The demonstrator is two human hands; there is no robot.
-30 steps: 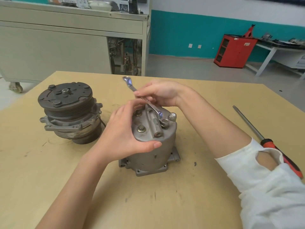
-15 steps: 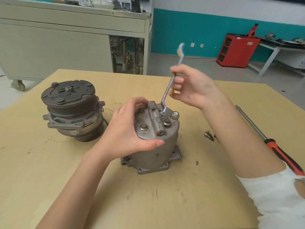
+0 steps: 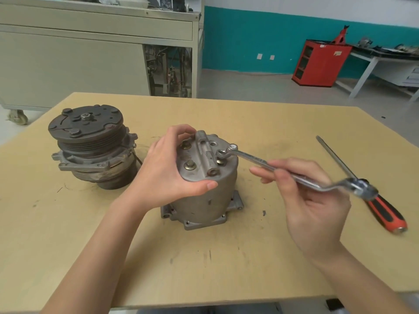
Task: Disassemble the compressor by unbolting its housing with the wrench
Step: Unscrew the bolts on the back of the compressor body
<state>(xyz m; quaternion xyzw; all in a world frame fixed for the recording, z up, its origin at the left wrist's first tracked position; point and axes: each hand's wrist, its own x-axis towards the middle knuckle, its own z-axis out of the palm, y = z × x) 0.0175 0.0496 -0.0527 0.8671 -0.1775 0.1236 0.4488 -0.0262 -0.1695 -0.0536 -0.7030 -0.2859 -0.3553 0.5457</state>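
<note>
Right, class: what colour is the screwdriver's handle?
Red with black grip panels; the screwdriver handle shows best in the head view.

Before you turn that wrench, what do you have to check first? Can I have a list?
1. Is the housing held steady? Ok: the left hand grips its top.
2. Is the wrench in hand? Ok: the right hand holds its shaft.
3. Is the wrench's ring sitting fully on the bolt? Cannot tell.
4. Is the housing's base flat on the table? Ok.
5. Is there room to swing? Cannot tell: the wrench's free end overlaps the screwdriver in this view.
</note>
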